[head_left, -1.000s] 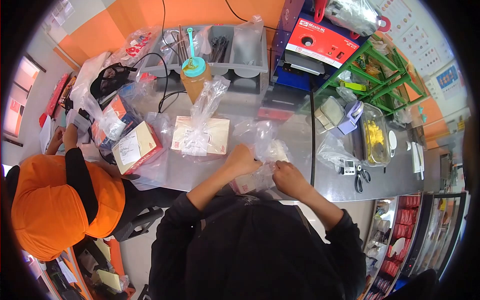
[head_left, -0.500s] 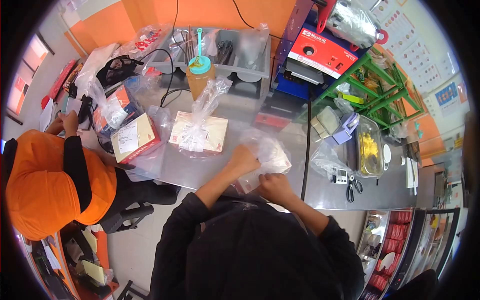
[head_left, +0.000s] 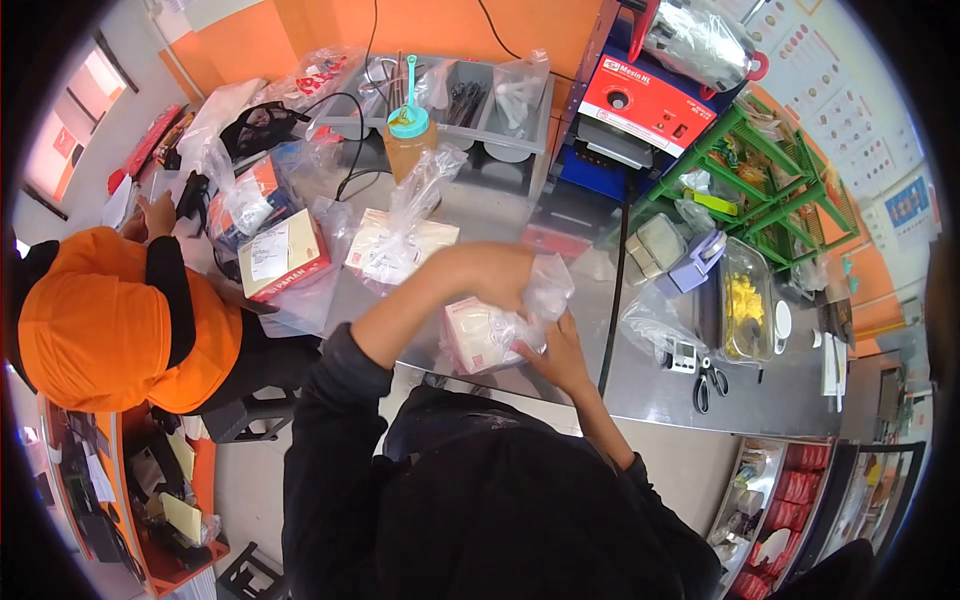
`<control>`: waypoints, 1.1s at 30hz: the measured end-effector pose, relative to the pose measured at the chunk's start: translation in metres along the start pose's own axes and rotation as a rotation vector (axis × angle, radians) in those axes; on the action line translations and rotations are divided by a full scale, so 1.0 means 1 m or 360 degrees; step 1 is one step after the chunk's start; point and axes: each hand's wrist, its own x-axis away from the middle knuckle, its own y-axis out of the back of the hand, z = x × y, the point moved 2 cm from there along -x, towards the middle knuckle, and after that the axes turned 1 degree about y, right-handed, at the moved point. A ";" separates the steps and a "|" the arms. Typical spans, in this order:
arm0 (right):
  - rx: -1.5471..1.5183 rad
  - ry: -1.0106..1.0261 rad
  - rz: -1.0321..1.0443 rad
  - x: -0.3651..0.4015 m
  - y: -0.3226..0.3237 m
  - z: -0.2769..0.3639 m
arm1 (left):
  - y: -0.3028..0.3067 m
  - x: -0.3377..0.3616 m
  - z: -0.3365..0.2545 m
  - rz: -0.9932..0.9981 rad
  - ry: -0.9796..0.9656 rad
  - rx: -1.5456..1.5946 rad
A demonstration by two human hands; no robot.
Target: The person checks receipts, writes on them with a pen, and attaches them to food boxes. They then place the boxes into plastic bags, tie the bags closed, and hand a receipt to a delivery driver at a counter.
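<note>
A pale box with red print sits inside a clear plastic bag on the metal table in front of me. The bag's top is bunched up at the box's right side. My left hand reaches over the box from behind, its fingers closed on the gathered plastic. From the right, my right hand pinches the bag beside the box, thumb and fingers around the plastic. Some fingertips are hidden by the film. Just behind stands another bagged box, its bag top twisted upright.
Left of the boxes lies a red-and-cream box with a label. A co-worker in an orange top sits at the left. Rightward are a sealing machine, scissors, a tape dispenser and a tray of yellow food.
The bagged box has shifted left and turned. My left hand has swung up over its far side, my right hand has moved slightly, and the bag's top is now bunched at the right.
</note>
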 end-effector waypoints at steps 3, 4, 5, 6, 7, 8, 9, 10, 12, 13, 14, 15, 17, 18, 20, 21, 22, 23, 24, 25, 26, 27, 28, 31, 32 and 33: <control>-0.0136 -0.0075 0.0178 -0.017 0.009 0.002 | 0.030 0.013 -0.017 -0.0116 -0.0048 -0.0218; -0.0135 -0.0129 0.0251 -0.021 0.014 0.009 | 0.035 0.021 -0.024 -0.0248 -0.0254 0.0149; 0.0002 -0.0069 0.0152 -0.022 0.019 0.016 | 0.037 0.033 -0.029 -0.0381 -0.0459 0.0518; 0.0138 -0.0005 0.0053 -0.024 0.023 0.024 | 0.036 0.046 -0.030 -0.0517 -0.0661 0.0887; 0.0272 0.0058 -0.0050 -0.027 0.028 0.034 | 0.032 0.059 -0.022 -0.0872 -0.0770 0.1092; 0.0220 0.0038 0.0024 -0.032 0.037 0.048 | 0.019 0.072 -0.006 -0.1231 -0.0878 0.1291; 0.0167 0.0018 0.0097 -0.039 0.049 0.064 | 0.001 0.083 0.013 -0.1592 -0.0983 0.1484; 0.0113 -0.0009 0.0174 -0.045 0.054 0.072 | -0.031 0.090 0.042 -0.1997 -0.0656 0.1501; 0.0070 0.0005 0.0388 -0.059 0.055 0.070 | -0.117 0.083 0.093 -0.2267 0.0181 0.1468; 0.0055 0.0014 0.0497 -0.065 0.056 0.069 | -0.155 0.080 0.101 -0.2129 0.0660 0.1426; -0.0184 0.0028 0.0471 -0.070 0.052 0.062 | -0.168 0.075 0.084 -0.2053 0.0556 0.1134; -0.0423 0.0040 0.0447 -0.075 0.044 0.049 | -0.177 0.062 0.067 -0.1967 0.0458 0.0848; -0.0700 0.0093 0.0315 -0.080 0.045 0.050 | -0.175 0.038 0.027 -0.1809 0.0836 0.0266; -0.0735 0.0141 0.0206 -0.080 0.057 0.061 | -0.174 0.024 0.024 -0.1648 0.0822 0.0116; -0.0966 0.0112 -0.0021 -0.079 0.063 0.063 | -0.171 -0.001 0.031 -0.1324 0.0791 -0.0170; -0.1159 0.0036 -0.0138 -0.077 0.061 0.053 | -0.168 -0.005 0.038 -0.1297 0.0781 -0.0248; -0.1355 -0.0041 -0.0259 -0.080 0.064 0.052 | -0.164 -0.008 0.047 -0.1267 0.0772 -0.0332; -0.1310 -0.0098 -0.0246 -0.083 0.067 0.051 | -0.162 -0.008 0.055 -0.1222 0.0762 -0.0417; -0.1267 -0.0168 -0.0235 -0.083 0.070 0.052 | -0.162 -0.010 0.060 -0.1253 0.0738 -0.0390; -0.1224 -0.0238 -0.0232 -0.081 0.074 0.053 | -0.161 -0.012 0.064 -0.1280 0.0706 -0.0368; -0.1145 -0.0210 0.0041 -0.079 0.083 0.053 | -0.158 -0.012 0.066 -0.1317 0.0665 -0.0358; -0.1178 -0.0133 -0.0173 -0.075 0.092 0.059 | -0.158 -0.007 0.065 -0.1417 0.0646 -0.0252; -0.1208 -0.0058 -0.0387 -0.070 0.112 0.083 | -0.165 0.004 0.060 -0.1510 0.0624 -0.0143; -0.0784 -0.0313 -0.1060 -0.034 0.098 0.065 | -0.206 0.055 0.052 -0.1573 0.0593 0.0218; -0.0577 -0.0531 -0.1012 -0.017 0.069 0.027 | -0.223 0.080 0.051 -0.1579 0.0612 0.0332; -0.0378 -0.0713 -0.0937 -0.004 0.042 0.006 | -0.242 0.108 0.048 -0.1506 0.0674 0.0399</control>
